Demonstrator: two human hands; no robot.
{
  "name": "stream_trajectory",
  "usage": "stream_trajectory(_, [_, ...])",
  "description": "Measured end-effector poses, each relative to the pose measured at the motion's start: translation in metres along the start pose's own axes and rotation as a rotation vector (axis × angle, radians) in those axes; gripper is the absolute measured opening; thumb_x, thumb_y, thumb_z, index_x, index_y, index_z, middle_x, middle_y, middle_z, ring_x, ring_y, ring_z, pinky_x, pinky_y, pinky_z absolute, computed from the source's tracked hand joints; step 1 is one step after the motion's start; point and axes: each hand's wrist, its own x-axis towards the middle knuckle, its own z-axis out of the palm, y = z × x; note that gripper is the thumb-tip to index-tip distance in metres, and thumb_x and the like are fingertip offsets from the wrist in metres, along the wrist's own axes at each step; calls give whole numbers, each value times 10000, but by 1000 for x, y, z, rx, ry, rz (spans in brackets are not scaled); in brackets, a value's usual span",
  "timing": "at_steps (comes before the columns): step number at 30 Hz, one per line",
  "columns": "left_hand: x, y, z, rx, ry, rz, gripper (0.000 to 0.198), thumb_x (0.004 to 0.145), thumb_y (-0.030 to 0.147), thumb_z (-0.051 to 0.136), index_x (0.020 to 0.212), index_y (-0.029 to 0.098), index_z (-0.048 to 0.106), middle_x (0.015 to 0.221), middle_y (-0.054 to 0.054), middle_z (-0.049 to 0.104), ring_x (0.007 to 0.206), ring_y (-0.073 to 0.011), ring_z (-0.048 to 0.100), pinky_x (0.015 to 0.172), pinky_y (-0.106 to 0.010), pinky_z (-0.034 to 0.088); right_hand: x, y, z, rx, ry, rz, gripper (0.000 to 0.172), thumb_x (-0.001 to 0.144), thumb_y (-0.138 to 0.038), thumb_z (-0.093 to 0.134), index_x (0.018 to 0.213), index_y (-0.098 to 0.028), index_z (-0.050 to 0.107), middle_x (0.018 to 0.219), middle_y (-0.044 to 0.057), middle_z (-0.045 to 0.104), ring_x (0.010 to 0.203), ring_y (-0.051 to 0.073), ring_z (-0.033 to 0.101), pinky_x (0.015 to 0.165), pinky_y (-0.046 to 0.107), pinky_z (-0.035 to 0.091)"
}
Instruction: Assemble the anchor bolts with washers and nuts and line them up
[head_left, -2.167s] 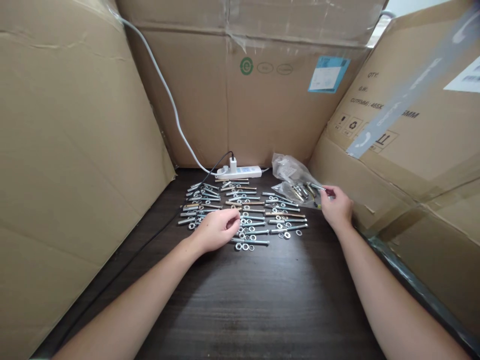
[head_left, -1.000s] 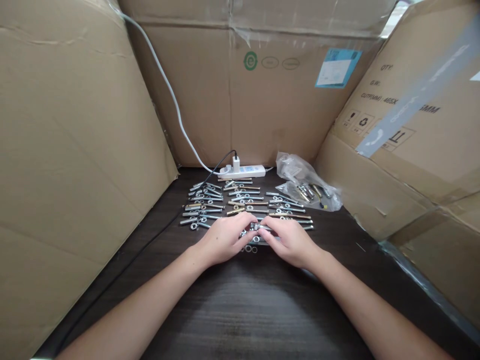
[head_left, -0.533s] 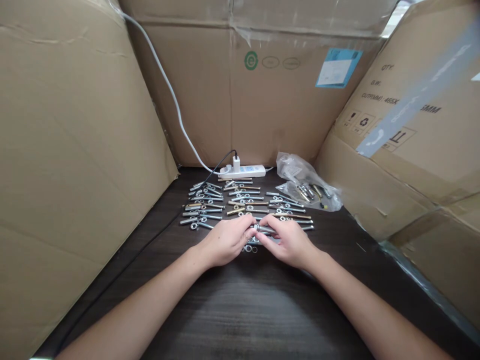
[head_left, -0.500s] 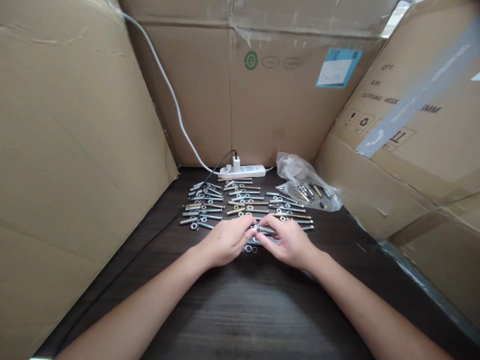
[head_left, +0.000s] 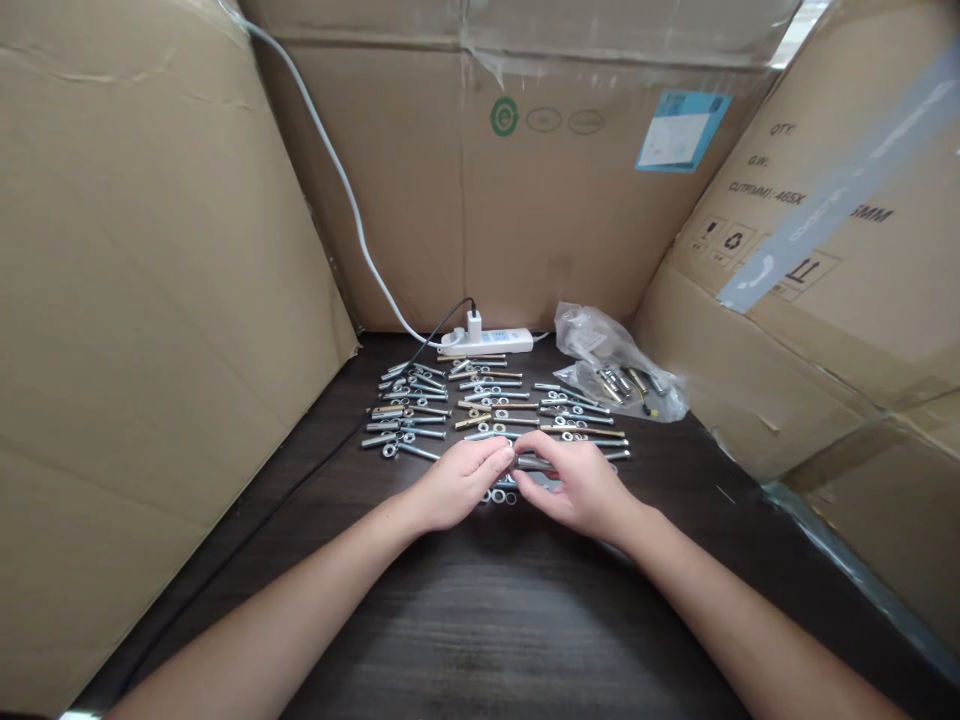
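Expansion bolt [head_left: 533, 463] apparently being unscrewed
Left hand [head_left: 456, 486] pinches its nine-o'clock end, right hand [head_left: 581, 482] grips its three-o'clock side; further turning would call for steady alignment.

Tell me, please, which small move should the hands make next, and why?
Probably a small twist by the left hand at the end of the silver bolt, with the right hand holding it steady. Both hands meet at this bolt, and around them loose bolts and washers lie separated on the table, so loosening seems reasonable.
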Motion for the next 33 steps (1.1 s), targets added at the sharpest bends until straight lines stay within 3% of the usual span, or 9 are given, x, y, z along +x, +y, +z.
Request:
stream_trajectory(5, [-1, -1, -1, -5, -15, 8, 393, 969, 374, 257, 686, 167, 436, 640, 16, 422, 595, -116, 382, 577, -241, 338, 0, 0, 1, -1, -3, -34, 178, 838, -281, 540, 999, -218, 582, 660, -21, 644, 518, 115, 562, 557, 205, 415])
stream_trajectory(12, [-4, -1, -6, 91, 127, 94, 152, 911, 207, 361, 921, 172, 509, 833, -2, 521, 760, -138, 473, 708, -249, 388, 0, 2, 3, -39, 74, -8, 164, 830, -304, 548, 958, -210, 590, 629, -30, 628, 470, 100, 531, 531, 201, 407])
stream_trajectory(17, [-3, 0, -4, 75, 152, 102, 151, 918, 208, 377, 982, 172, 508, 862, -8, 529, 785, -139, 488, 744, -256, 404, -1, 3, 4, -16, 67, 30, 199, 859, -340, 525, 998, -202, 563, 607, -31, 617, 448, 102, 527, 538, 214, 433])
stream_trajectory(25, [-1, 1, -7, -20, 116, 60, 192, 931, 286, 393, 953, 166, 541, 867, -23, 545, 789, -146, 486, 723, -254, 415, -2, 4, 1, 24, 52, 31, 188, 888, -341, 498, 1019, -211, 532, 757, 10, 684, 520, 117, 597, 564, 225, 460])
stream_trajectory(33, [-1, -4, -5, -234, 22, -34, 318, 937, 404, 365, 790, 154, 497, 631, 29, 410, 587, -105, 374, 571, -229, 346, -1, 4, 0, 32, 79, -9, 174, 886, -341, 506, 992, -210, 547, 730, 11, 677, 557, 132, 607, 560, 227, 445])
